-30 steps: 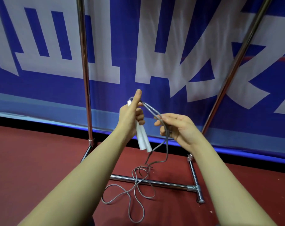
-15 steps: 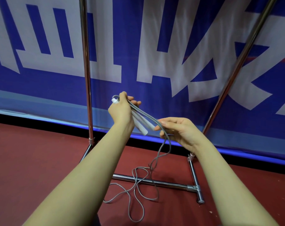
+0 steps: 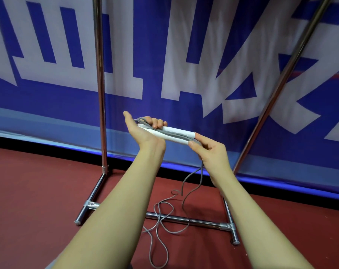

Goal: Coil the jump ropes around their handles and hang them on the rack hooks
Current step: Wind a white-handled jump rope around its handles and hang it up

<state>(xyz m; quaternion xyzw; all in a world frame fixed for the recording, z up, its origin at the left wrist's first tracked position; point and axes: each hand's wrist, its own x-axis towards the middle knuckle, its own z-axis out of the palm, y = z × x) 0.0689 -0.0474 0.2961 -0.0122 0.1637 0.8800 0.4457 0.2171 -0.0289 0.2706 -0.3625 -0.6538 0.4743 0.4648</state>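
From the head camera, the pair of white cylindrical jump-rope handles (image 3: 170, 133) lies side by side, held out level in front of the chrome tubular rack (image 3: 99, 94). The left hand (image 3: 143, 127) curls its fingers over the near-left end of the handles, pinning the start of the thin grey rope cord (image 3: 164, 216) against them. The right hand (image 3: 207, 150) pinches the cord at the handles' far end, with the rest trailing down from the palm. Down it goes, into loose loops on the red floor (image 3: 29, 191), draped across the rack's bottom bar. The blue-and-white banner (image 3: 164, 55) fills the background; no hooks are in sight. My read: that cord is light, limp and springy, likely to slither off smooth handles, so it wants steady tension from the right hand while the left clamps each turn down. Only the first pass looks laid; most winding remains.
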